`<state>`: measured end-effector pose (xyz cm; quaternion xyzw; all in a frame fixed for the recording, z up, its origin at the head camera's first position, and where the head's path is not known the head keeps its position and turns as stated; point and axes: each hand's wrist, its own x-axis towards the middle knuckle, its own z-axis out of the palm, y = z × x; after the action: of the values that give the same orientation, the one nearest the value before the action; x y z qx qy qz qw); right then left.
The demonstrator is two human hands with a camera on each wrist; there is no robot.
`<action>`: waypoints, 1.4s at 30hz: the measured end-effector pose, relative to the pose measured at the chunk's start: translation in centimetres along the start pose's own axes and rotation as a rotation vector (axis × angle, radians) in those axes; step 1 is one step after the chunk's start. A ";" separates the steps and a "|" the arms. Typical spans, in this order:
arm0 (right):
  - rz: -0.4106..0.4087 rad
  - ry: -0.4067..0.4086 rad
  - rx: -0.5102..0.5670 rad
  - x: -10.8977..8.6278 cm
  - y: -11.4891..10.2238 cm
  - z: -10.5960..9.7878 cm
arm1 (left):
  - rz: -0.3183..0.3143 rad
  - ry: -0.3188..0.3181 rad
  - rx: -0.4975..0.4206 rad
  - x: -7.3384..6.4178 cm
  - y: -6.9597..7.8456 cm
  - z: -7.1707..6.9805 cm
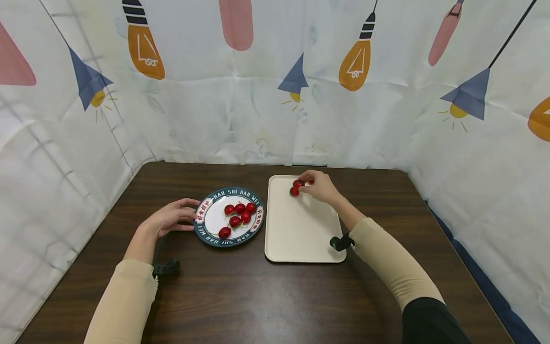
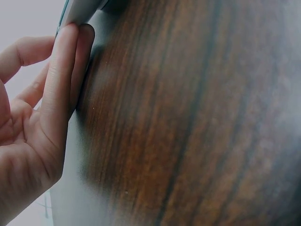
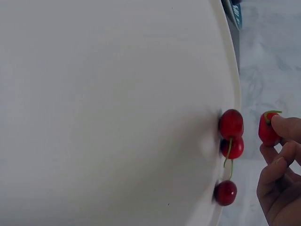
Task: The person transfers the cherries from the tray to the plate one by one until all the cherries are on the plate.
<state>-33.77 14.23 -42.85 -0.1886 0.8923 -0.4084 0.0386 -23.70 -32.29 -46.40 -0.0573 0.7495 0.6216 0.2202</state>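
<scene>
Just right of centre frame, the right hand (image 1: 319, 188) is pinching a cherry (image 3: 267, 134) by the cream tray's (image 1: 302, 234) upper end, three more cherries (image 3: 230, 124) sitting there! Left of centre, the left hand (image 1: 175, 217), fingers loosely spread, is touching the plate (image 1: 215, 220), six cherries (image 1: 235, 221) resting inside.

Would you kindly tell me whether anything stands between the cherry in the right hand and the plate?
Nothing visible blocks it: between the cherry in the right hand and the plate lie the tray's low rim and some table; the left hand touches the plate's opposite side.
</scene>
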 end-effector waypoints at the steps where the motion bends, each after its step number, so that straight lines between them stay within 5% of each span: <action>1: -0.004 -0.006 0.003 0.0 -0.3 0.1 | 0.001 0.000 0.000 0.0 0.0 0.0; 42: -0.222 -0.169 -0.007 -0.4 -7.0 7.8 | -0.002 -0.007 0.001 0.0 0.1 0.0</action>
<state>-29.53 4.60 -42.87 -0.3199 0.8609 -0.3897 0.0678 -23.71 -32.28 -46.33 -0.0558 0.7491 0.6211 0.2236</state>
